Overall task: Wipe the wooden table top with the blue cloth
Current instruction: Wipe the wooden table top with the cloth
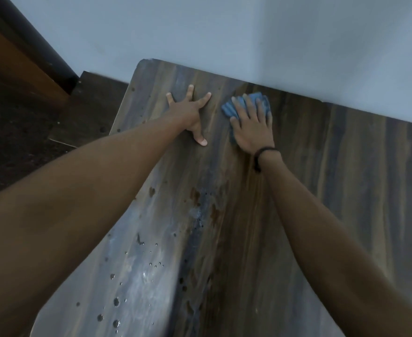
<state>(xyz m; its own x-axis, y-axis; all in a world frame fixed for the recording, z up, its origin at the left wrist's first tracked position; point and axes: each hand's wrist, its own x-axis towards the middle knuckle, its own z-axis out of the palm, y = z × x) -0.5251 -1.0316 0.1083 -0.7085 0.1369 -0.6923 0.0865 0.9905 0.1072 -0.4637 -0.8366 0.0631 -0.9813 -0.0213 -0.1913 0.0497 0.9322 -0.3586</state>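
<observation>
Both splayed flat: right hand (252, 130) presses crumpled blue cloth (227, 109), left hand (191, 113) touches streaky wooden table (321, 178).

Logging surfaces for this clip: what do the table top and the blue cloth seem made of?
Table top: wood or wood-look laminate, streaked grain, smooth sheen, droplets beading. Blue cloth: soft fabric, perhaps microfibre, matte, bunched in folds under the right hand.

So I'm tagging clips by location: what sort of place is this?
Probably an indoor room, home or office unclear: a wooden table top against a plain pale wall, dark floor beside it.
</observation>
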